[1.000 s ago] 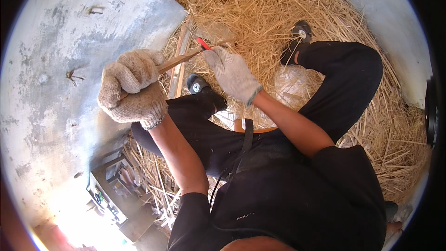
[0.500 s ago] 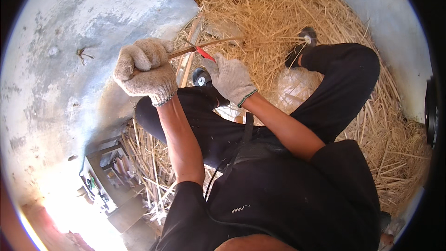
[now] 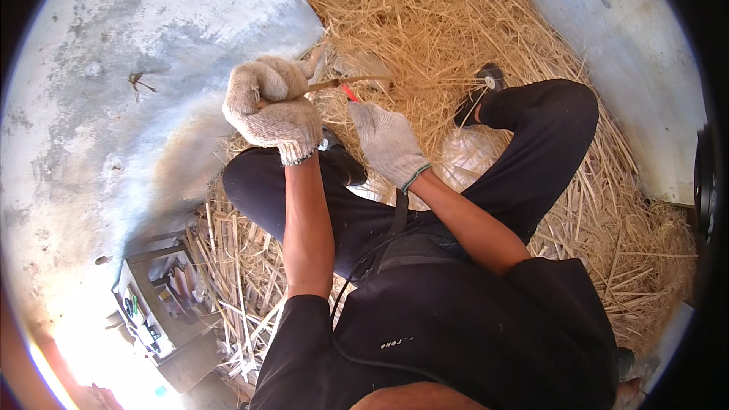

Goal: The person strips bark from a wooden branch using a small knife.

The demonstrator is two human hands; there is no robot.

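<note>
My left hand (image 3: pixel 275 102), in a beige knitted glove, is closed around one end of a narrow brown strip (image 3: pixel 366 79), perhaps bamboo or cane. The strip runs out to the right from the fist and curves slightly over the straw. Just below and right of that fist, my right hand (image 3: pixel 387 140), gloved alike, is closed on a tool with a red handle (image 3: pixel 349 93). Its red part meets the strip close to the left fist. The tool's working end cannot be made out against the strip, and my right fingers are mostly hidden behind the back of the glove.
Loose straw (image 3: pixel 425 23) covers the floor ahead and to the right. My bent legs in black trousers (image 3: pixel 543 118) spread around the work. A whitewashed wall (image 3: pixel 175 38) rises at the left, another (image 3: pixel 630 53) at the right. A wooden box (image 3: pixel 163 288) with small items stands lower left.
My left fist has moved right and slightly down with the strip, closer to my right hand. My right hand has shifted slightly right and down; less of the red-handled tool shows.
</note>
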